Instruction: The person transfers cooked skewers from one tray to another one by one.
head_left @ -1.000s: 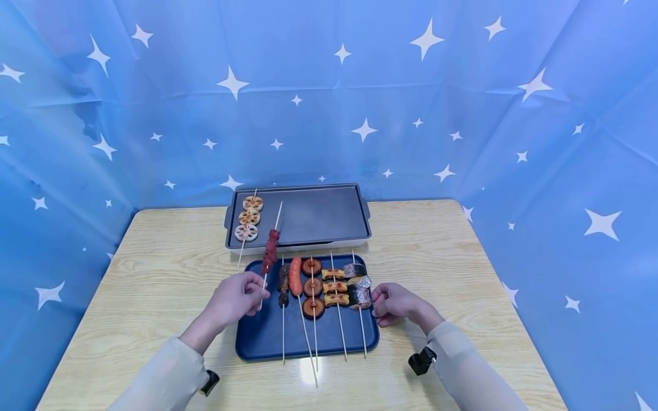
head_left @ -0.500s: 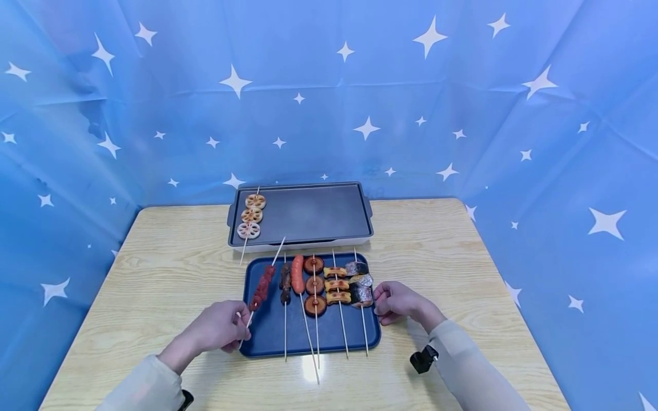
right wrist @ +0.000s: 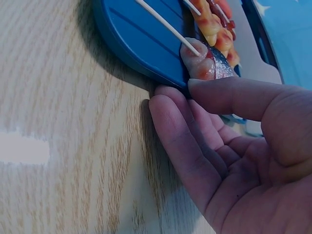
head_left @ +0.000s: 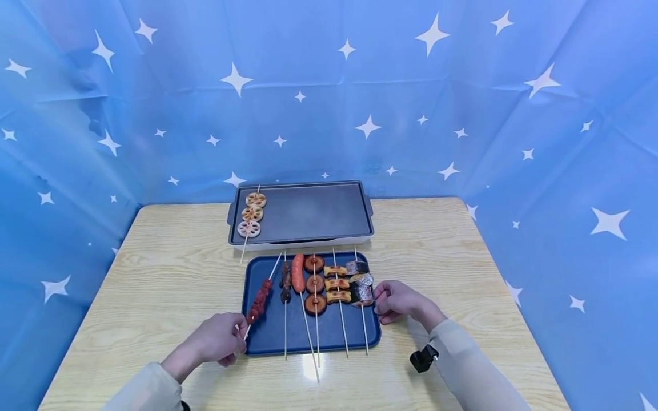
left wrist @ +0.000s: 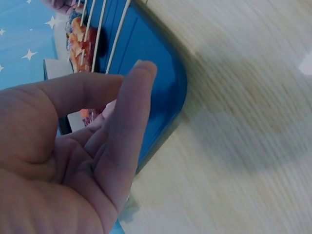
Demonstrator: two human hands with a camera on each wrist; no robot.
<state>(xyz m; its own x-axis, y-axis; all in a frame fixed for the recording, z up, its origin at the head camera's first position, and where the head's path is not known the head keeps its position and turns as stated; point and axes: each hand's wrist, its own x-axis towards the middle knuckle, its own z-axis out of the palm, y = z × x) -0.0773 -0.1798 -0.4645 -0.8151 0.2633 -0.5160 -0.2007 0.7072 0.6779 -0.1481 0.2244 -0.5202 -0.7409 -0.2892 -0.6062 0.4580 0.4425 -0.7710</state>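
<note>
In the head view, my left hand (head_left: 218,339) pinches the lower stick of a red meat skewer (head_left: 259,299), which slants over the left side of the blue tray (head_left: 264,342). The left wrist view shows thumb and forefinger meeting, the pinched stick hidden behind them. My right hand (right wrist: 234,146) grips the tray's right edge, thumb at the rim and fingers against its side. Side by side on the tray lie a dark meat skewer (head_left: 285,279), a sausage skewer (head_left: 297,274), a mushroom skewer (head_left: 315,283), a yellow browned skewer (head_left: 337,284) and a silvery dark-skinned skewer (head_left: 361,285).
Behind the tray stands a dark grey griddle (head_left: 313,211) with a pale base. A lotus root skewer (head_left: 252,213) lies along its left side, its stick jutting over the front edge. A blue starry cloth (head_left: 329,131) hangs around the wooden table (head_left: 426,245).
My left hand has brought the red meat skewer left and towards me, from near the griddle's front down to the tray's left side. My right hand has stayed at the tray edge.
</note>
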